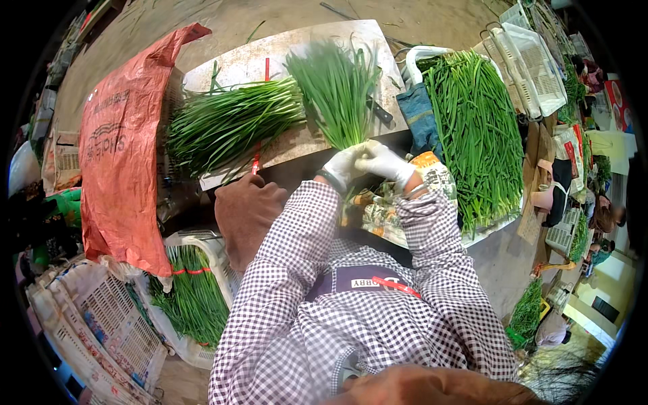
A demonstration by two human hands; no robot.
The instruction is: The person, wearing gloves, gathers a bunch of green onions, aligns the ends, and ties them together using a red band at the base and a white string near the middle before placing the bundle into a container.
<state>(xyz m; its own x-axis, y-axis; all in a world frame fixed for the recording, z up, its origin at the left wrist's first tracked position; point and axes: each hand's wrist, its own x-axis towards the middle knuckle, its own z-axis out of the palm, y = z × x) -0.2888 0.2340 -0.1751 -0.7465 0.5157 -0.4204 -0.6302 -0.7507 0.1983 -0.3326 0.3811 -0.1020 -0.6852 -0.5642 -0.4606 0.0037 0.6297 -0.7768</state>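
Item: bunch of green chives point(335, 91), held upright-fanned above the wooden board point(236, 61). Its lower stem end was gripped by the left hand point(343, 165) and the right hand point(385, 162), both white-gloved, fingers closed fully around the stems and touching one another. A second loose pile of chives point(229, 121) lay on the board, just beside to the left. A heaped tray of chives point(476, 128) stood to the right. A red sack point(121, 148) lay left; a white basket point(192, 297) holding tied bundles was below it.
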